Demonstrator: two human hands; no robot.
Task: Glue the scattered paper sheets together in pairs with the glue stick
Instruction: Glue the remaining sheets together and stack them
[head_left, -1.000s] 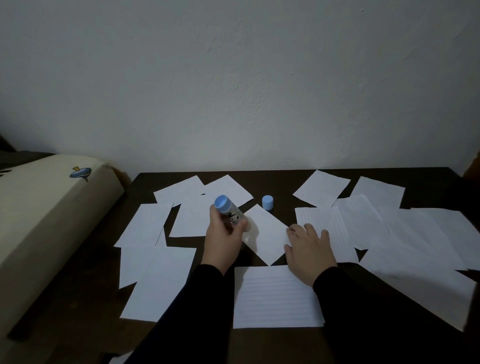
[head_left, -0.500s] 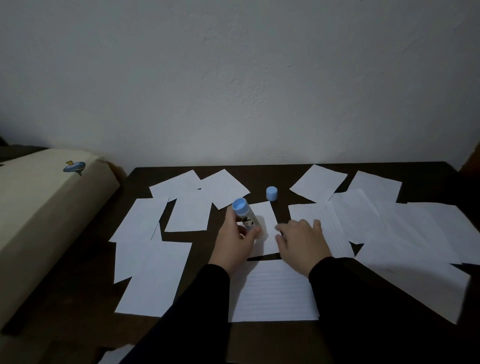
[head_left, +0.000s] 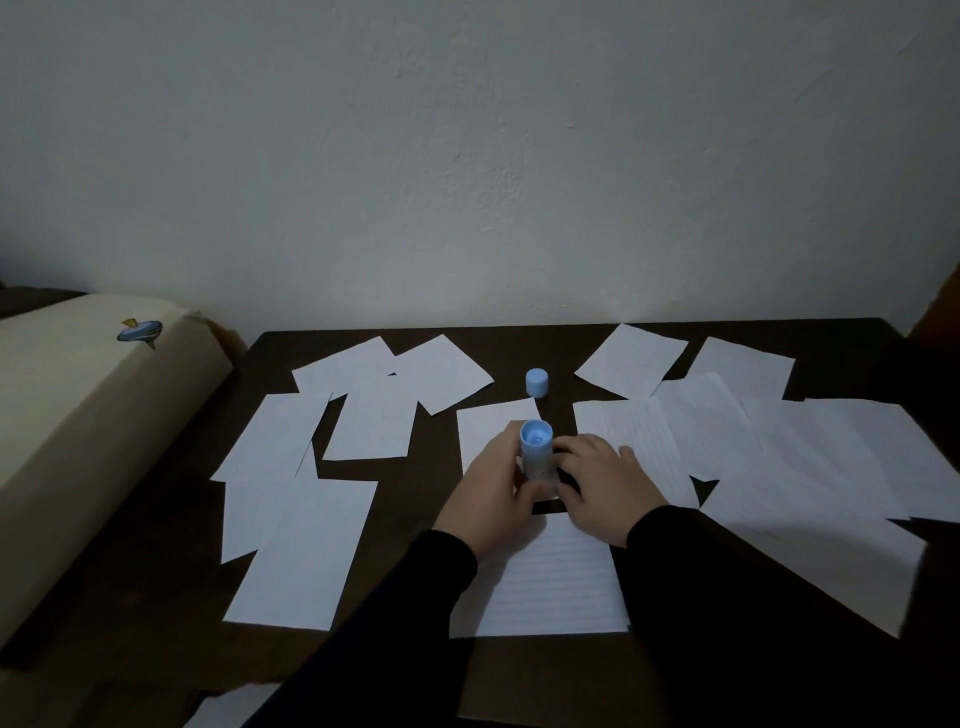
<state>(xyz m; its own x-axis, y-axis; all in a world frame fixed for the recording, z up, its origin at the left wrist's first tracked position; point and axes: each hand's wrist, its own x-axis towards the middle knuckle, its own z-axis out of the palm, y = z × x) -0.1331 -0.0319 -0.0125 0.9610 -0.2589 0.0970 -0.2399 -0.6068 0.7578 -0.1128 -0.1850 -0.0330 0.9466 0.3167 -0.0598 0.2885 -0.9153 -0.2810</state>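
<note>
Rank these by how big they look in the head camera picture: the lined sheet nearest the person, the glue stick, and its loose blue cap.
1. Lined sheet, by far the largest.
2. Glue stick, held upright in the left hand; it sits nearer the camera than the cap.
3. Blue cap, smallest, standing farther back on the table.

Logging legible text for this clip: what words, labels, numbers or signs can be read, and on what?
No text can be read.
Glue stick, held by the left hand: dark label marks, too blurred.
Cushion: a spinning-top picture, no words.
Paper sheets: ruled lines only.
</note>
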